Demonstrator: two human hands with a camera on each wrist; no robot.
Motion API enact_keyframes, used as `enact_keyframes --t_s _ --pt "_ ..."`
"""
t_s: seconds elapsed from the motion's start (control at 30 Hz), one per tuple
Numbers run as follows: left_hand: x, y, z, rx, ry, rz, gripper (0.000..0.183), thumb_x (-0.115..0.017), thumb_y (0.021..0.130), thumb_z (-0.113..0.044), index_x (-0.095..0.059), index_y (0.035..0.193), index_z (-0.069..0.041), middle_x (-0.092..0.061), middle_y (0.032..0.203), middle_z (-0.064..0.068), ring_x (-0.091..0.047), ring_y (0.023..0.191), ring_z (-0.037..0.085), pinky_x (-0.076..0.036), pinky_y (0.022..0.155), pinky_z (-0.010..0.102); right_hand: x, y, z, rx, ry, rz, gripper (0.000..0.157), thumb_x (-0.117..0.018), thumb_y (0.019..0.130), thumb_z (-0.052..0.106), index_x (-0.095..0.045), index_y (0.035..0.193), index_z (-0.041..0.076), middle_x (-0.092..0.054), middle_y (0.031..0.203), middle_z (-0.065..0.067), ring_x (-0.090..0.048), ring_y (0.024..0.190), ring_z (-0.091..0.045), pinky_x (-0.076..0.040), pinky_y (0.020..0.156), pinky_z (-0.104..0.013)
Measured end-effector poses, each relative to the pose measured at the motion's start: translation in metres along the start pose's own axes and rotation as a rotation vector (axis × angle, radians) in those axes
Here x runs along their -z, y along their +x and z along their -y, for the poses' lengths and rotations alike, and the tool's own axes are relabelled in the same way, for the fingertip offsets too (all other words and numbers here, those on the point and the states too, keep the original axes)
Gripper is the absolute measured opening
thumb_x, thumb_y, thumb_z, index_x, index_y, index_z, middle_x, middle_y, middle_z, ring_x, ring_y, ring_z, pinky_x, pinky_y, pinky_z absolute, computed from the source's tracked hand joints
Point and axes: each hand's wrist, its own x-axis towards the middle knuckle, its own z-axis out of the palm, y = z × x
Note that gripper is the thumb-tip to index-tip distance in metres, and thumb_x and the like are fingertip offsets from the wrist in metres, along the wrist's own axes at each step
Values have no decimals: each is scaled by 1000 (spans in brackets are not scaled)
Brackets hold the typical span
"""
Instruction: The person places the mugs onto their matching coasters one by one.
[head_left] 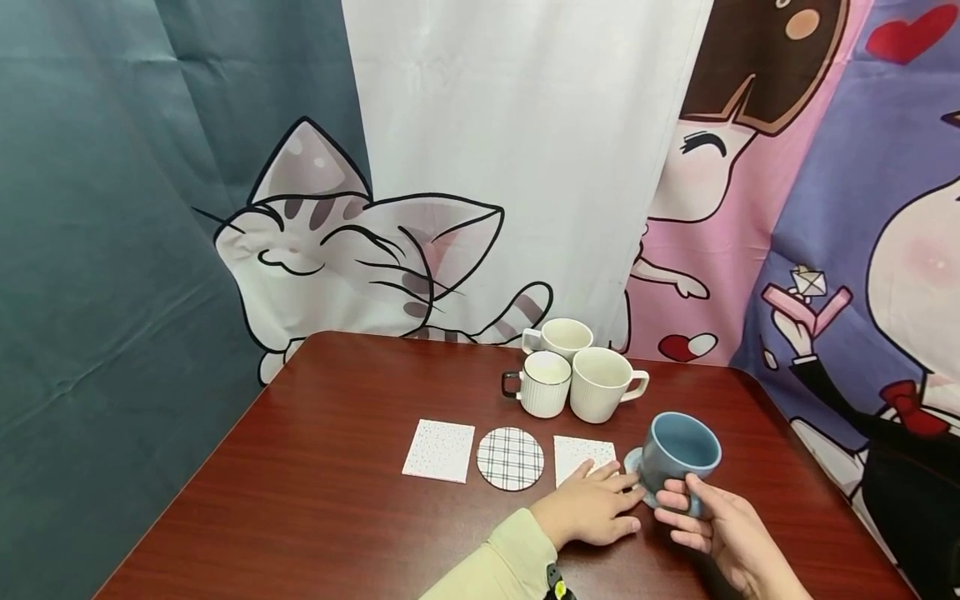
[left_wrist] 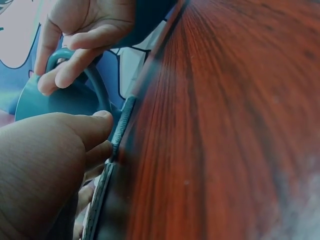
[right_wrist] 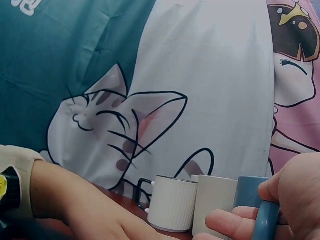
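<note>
From here I see the right hand [head_left: 723, 527] pinching the blue mug [head_left: 678, 450] by its handle [right_wrist: 265, 222] at four o'clock; the left hand [head_left: 596, 504], fingers outstretched, touches its coaster [head_left: 632, 461], perhaps steadying it.

Blue mug [head_left: 660, 468]: ceramic-looking, smooth outside and in, with a soft low sheen; handle equally smooth.
Blue coaster [head_left: 634, 461]: finely ridged along its edge, matt; material hard to tell.
Black-handled mug [head_left: 544, 393]: ceramic-looking, white wall finely ribbed, handle smooth.
Large cream mug [head_left: 595, 390]: ceramic-looking, vertically fluted wall, soft sheen.
Rear mug [head_left: 567, 335]: ceramic-looking, smooth inside.
Square coasters [head_left: 439, 452]: flat, matt, speckled; material unclear.
Round coaster [head_left: 510, 458]: flat, matt, printed with plaid.
Tabletop [head_left: 337, 467]: wood or wood-look, streaky red-brown grain, smooth, polished, catching pale reflections.
Backdrop [head_left: 480, 108]: printed cloth, matt, softly creased.
Sleeve [head_left: 498, 557]: pale cloth, matt, wrinkled.
</note>
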Motion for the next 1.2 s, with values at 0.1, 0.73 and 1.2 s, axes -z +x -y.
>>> enact_keyframes --t_s 0.1,0.73,1.2 --pt "0 -1 0 -1 1 0 52 -38 105 -56 -41 154 -40 -31 160 -23 -22 151 7 -22 121 38 1 1 -1 1 -10 10 36 -46 109 36 -77 102 19 -77 102 -4 -75 94 -19 -59 82 -37" --pt "4 -4 0 8 -34 -20 55 -44 103 -55 -43 154 -35 -35 159 -20 -26 150 8 -25 120 42 31 -2 10 47 -323 90 37 -41 111 34 -76 109 23 -77 104 -3 -75 87 -21 -61 77 -37" --pt "25 -25 32 -9 -74 -90 52 -46 104 -49 -54 148 -23 -47 154 -10 -38 145 13 -34 116 42 43 -11 44 139 -674 90 49 -39 111 25 -61 116 -19 -76 96 -10 -75 85 -26 -61 71 -40"
